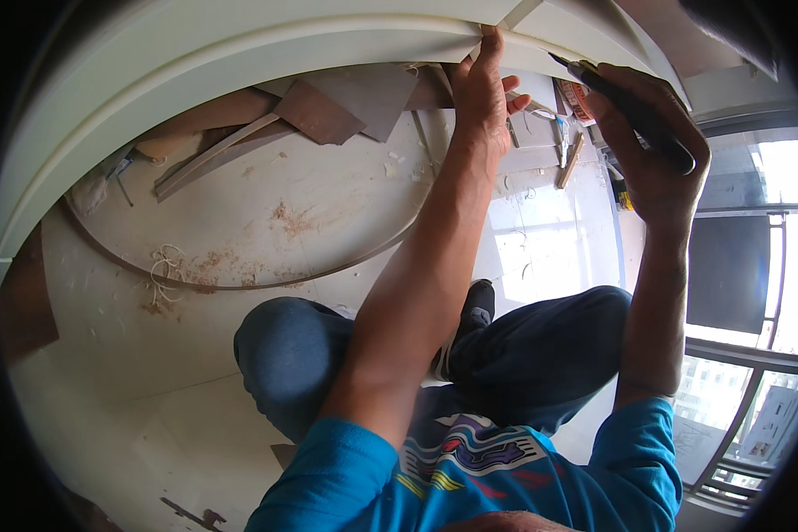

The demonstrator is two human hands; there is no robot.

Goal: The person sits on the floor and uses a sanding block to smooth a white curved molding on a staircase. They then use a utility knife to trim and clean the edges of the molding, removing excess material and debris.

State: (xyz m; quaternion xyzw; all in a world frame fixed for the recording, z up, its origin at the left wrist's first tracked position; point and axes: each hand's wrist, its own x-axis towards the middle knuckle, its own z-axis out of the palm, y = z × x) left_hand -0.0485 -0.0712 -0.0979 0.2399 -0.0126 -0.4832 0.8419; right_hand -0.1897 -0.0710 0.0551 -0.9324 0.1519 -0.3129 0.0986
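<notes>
A long white curved panel [239,58] with a narrow raised strip along it spans the top of the view. My left hand [483,102] reaches up to it, one digit pressed against the strip near a seam and the other fingers apart, with nothing visibly held. To its right, my right hand [669,146] is closed around a black-handled utility knife [634,111]. The knife's dark blade points up and left, its tip close to the panel's lower edge; whether it touches I cannot tell.
Brown and grey board offcuts [324,111] lie under the panel, beside a curved edge strip [266,285] on the pale floor. Sawdust [288,217] and tangled string [164,266] are scattered there. A small wood stick [570,161] lies right of centre. Windows [736,266] stand at the right.
</notes>
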